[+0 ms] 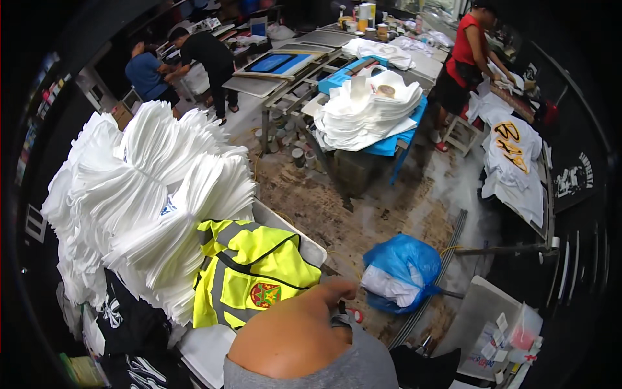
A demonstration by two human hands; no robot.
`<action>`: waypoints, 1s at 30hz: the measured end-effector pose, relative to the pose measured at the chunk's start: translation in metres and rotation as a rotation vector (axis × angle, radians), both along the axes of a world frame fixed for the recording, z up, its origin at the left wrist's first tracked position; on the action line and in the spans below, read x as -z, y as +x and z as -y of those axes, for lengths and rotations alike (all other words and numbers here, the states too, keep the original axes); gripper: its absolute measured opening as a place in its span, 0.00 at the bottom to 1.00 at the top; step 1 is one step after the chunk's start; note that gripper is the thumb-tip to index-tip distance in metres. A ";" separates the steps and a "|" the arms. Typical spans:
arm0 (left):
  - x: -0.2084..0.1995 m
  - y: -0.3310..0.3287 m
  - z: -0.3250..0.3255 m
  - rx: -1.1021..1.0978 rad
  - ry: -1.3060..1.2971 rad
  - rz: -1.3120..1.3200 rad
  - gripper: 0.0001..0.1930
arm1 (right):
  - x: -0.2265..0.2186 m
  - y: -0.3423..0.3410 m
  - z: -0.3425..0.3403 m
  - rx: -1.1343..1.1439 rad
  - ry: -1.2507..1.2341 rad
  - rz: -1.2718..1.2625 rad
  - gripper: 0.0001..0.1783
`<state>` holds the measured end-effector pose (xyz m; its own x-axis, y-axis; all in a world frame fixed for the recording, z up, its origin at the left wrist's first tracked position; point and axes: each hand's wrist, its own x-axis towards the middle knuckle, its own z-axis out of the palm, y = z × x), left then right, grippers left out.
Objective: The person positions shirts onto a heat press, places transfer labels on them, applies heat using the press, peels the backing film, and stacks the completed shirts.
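A bare shoulder and arm (285, 334) come up from the lower edge beside a grey sleeveless top (343, 366). What looks like my left hand (342, 290) shows at the end of this bent arm; its fingers cannot be made out. Just left of it lies a yellow-green safety vest (259, 259) with grey bands and a red-green emblem, spread against tall stacks of white cloth (142, 175). A small red and white item (356, 316) peeks out below the hand. My right hand is out of the picture.
A blue plastic bag (414, 259) with white cloth sits on the floor beside long metal bars (431, 285). Ahead, a table carries piled white fabric (369, 110). Two people (201, 58) work far left; another in red (468, 58) handles cloth far right. A plastic bin (483, 324) stands lower right.
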<state>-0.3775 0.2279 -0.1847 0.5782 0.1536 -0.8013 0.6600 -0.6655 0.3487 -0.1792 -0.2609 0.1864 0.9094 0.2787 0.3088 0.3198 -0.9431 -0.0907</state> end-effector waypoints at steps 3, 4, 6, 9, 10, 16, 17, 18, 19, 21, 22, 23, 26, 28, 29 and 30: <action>-0.005 0.034 0.000 0.079 0.026 0.129 0.18 | -0.003 0.011 -0.010 -0.034 0.010 -0.017 0.29; -0.008 0.043 -0.001 0.082 0.028 0.163 0.18 | -0.005 0.014 -0.013 -0.039 0.015 -0.020 0.29; -0.012 0.061 -0.003 0.015 0.016 0.151 0.18 | -0.008 0.020 -0.019 -0.053 0.025 -0.026 0.29; -0.008 0.072 -0.004 -0.044 0.003 0.137 0.18 | -0.014 0.028 -0.025 -0.068 0.034 -0.036 0.28; -0.005 0.070 -0.005 -0.001 -0.014 0.090 0.18 | -0.015 0.030 -0.026 -0.070 0.038 -0.042 0.28; 0.013 0.037 -0.006 0.041 -0.042 -0.019 0.19 | -0.020 0.041 -0.030 -0.083 0.049 -0.058 0.27; 0.013 0.032 -0.006 0.037 -0.045 -0.023 0.19 | -0.021 0.043 -0.032 -0.082 0.048 -0.058 0.27; 0.013 0.028 -0.007 0.035 -0.046 -0.026 0.19 | -0.023 0.045 -0.034 -0.083 0.047 -0.060 0.27; 0.012 0.026 -0.007 0.033 -0.051 -0.024 0.19 | -0.025 0.047 -0.036 -0.085 0.044 -0.063 0.27; 0.010 0.024 -0.007 0.029 -0.055 -0.020 0.19 | -0.030 0.050 -0.040 -0.092 0.046 -0.068 0.27; 0.009 0.025 -0.007 0.024 -0.055 -0.014 0.19 | -0.032 0.052 -0.040 -0.098 0.045 -0.074 0.27; 0.008 0.025 -0.007 0.019 -0.058 -0.007 0.19 | -0.034 0.053 -0.040 -0.104 0.043 -0.079 0.27; 0.006 0.029 -0.007 0.025 -0.053 0.008 0.19 | -0.036 0.064 -0.037 -0.112 0.053 -0.094 0.26; 0.008 0.034 -0.007 0.035 -0.045 0.026 0.19 | -0.037 0.081 -0.034 -0.119 0.075 -0.100 0.26; 0.009 0.039 -0.006 0.039 -0.039 0.036 0.19 | -0.040 0.091 -0.030 -0.135 0.087 -0.106 0.26; 0.010 0.044 -0.004 0.047 -0.031 0.043 0.19 | -0.048 0.103 -0.025 -0.148 0.106 -0.118 0.26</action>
<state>-0.3337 0.2317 -0.1952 0.6184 0.1012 -0.7793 0.6120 -0.6840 0.3969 -0.0760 -0.2357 0.2343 0.8925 0.3833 0.2377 0.4353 -0.8700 -0.2315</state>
